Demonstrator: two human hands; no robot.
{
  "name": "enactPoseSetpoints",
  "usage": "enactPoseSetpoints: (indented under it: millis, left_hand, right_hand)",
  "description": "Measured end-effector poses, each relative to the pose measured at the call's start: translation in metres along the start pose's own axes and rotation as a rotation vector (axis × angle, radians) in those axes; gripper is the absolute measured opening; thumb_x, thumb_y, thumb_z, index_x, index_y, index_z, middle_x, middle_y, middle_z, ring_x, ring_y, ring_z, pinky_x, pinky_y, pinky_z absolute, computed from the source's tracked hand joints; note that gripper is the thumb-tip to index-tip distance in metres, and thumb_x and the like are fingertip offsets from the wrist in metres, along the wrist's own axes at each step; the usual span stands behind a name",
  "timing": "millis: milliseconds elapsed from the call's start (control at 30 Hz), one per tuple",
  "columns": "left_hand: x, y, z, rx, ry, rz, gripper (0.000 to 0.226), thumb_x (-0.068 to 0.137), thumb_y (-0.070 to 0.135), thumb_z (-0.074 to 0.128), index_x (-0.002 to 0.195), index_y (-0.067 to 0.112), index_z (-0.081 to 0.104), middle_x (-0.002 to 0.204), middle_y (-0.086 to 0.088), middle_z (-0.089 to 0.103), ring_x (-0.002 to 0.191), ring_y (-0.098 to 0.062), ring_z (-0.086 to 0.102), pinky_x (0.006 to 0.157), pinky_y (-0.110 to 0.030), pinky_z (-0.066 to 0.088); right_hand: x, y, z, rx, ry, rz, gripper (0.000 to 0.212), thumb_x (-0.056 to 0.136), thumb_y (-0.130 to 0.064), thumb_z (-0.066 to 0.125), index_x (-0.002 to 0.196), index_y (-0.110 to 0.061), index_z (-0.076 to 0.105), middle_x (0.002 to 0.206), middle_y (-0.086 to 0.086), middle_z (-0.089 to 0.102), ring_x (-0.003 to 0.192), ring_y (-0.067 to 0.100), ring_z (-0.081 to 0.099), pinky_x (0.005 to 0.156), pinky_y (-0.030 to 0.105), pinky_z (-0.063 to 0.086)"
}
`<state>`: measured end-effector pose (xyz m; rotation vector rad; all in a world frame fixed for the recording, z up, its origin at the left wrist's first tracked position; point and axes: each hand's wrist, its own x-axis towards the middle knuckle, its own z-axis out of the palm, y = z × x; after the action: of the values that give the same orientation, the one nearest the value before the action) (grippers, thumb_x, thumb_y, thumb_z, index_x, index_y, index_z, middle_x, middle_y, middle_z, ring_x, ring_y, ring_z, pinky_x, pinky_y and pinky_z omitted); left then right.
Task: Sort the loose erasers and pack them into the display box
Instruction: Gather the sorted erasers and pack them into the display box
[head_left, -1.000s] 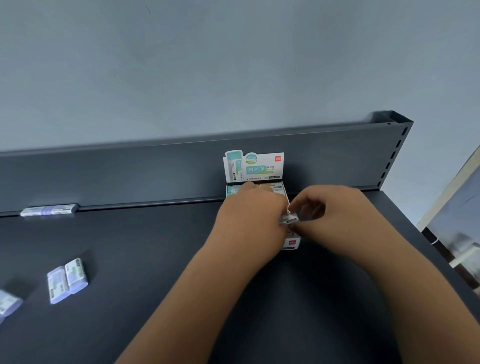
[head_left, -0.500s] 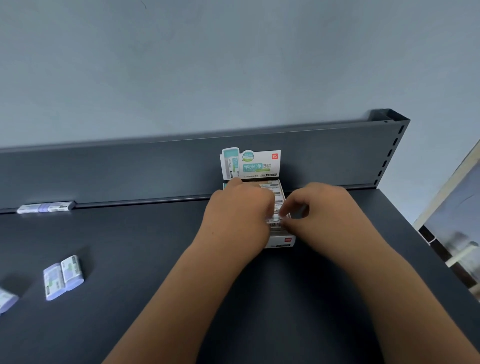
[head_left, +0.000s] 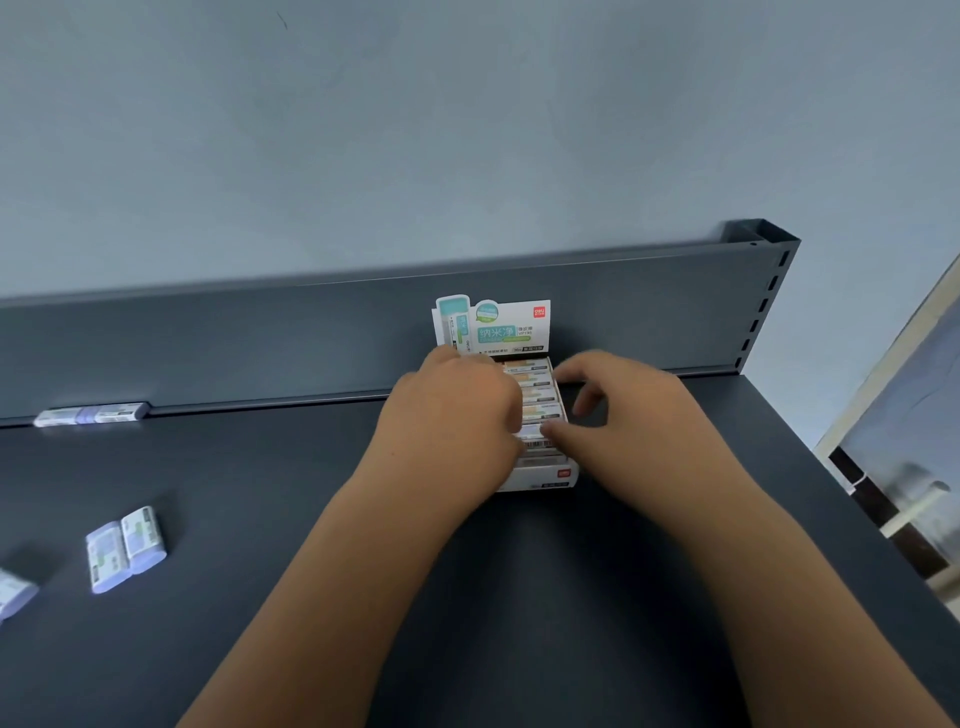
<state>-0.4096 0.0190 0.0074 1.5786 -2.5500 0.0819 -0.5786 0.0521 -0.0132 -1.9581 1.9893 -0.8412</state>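
Note:
The white display box stands on the dark shelf against the back panel, its printed header card upright. Several erasers lie packed in rows inside it. My left hand covers the box's left half, fingers bent down onto the erasers with the tips hidden. My right hand is at the box's right side, fingers spread and loose, the thumb tip touching a barcoded eraser near the front. Two loose purple-ended erasers lie at the left, and another eraser sits at the frame edge.
A line of erasers rests on the ledge under the grey back panel. A slotted upright ends the panel at the right. The shelf's right edge drops off beside my right forearm.
My right hand has let go of the eraser it was pinching, which now lies in the box, and its fingers have spread. My left hand has stayed on the box.

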Motion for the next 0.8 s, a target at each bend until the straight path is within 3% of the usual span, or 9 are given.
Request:
enactPoseSetpoints:
  millis: [100, 267, 400, 567, 800]
  left_hand:
    - [-0.007, -0.008, -0.009, -0.051, 0.039, -0.049, 0.030, 0.088, 0.057, 0.061, 0.102, 0.033, 0.071, 0.111, 0.012, 0.063, 0.112, -0.015, 0.047, 0.087, -0.038, 0.050]
    - [-0.032, -0.020, -0.017, -0.037, 0.148, -0.157, 0.055, 0.082, 0.082, 0.039, 0.093, 0.034, 0.065, 0.087, 0.013, 0.061, 0.091, -0.011, 0.053, 0.071, -0.035, 0.052]
    - [-0.057, -0.037, -0.009, -0.007, 0.182, -0.242, 0.063, 0.078, 0.086, 0.031, 0.086, 0.032, 0.064, 0.084, 0.012, 0.063, 0.089, -0.012, 0.055, 0.070, -0.036, 0.053]
    - [-0.086, -0.063, 0.002, 0.012, 0.146, -0.332, 0.074, 0.072, 0.085, 0.021, 0.094, 0.031, 0.068, 0.091, 0.012, 0.065, 0.101, -0.014, 0.056, 0.077, -0.036, 0.052]
    - [-0.126, -0.142, 0.003, 0.004, 0.148, -0.337, 0.073, 0.071, 0.084, 0.021, 0.094, 0.032, 0.068, 0.095, 0.014, 0.065, 0.099, -0.014, 0.056, 0.076, -0.035, 0.050]
  right_hand:
    - [0.000, -0.004, -0.004, 0.046, 0.048, -0.031, 0.042, 0.086, -0.046, 0.070, 0.125, -0.040, 0.056, 0.093, -0.015, 0.058, 0.084, 0.002, 0.055, 0.069, 0.025, 0.045]
    - [-0.008, -0.022, -0.017, -0.003, 0.060, -0.157, 0.043, 0.090, -0.050, 0.063, 0.130, -0.036, 0.060, 0.112, -0.014, 0.062, 0.101, 0.006, 0.058, 0.089, 0.034, 0.052]
    - [-0.022, -0.046, -0.012, -0.133, -0.049, -0.212, 0.048, 0.091, -0.062, 0.052, 0.131, -0.036, 0.058, 0.126, -0.014, 0.057, 0.117, 0.012, 0.054, 0.094, 0.035, 0.049]
    - [-0.033, -0.075, 0.021, -0.193, -0.197, -0.215, 0.049, 0.093, -0.066, 0.043, 0.127, -0.034, 0.054, 0.124, -0.008, 0.056, 0.116, 0.018, 0.051, 0.092, 0.041, 0.051]
    - [-0.040, -0.138, 0.066, -0.341, -0.150, -0.202, 0.047, 0.094, -0.065, 0.043, 0.124, -0.032, 0.057, 0.118, -0.009, 0.058, 0.116, 0.018, 0.049, 0.094, 0.040, 0.046]
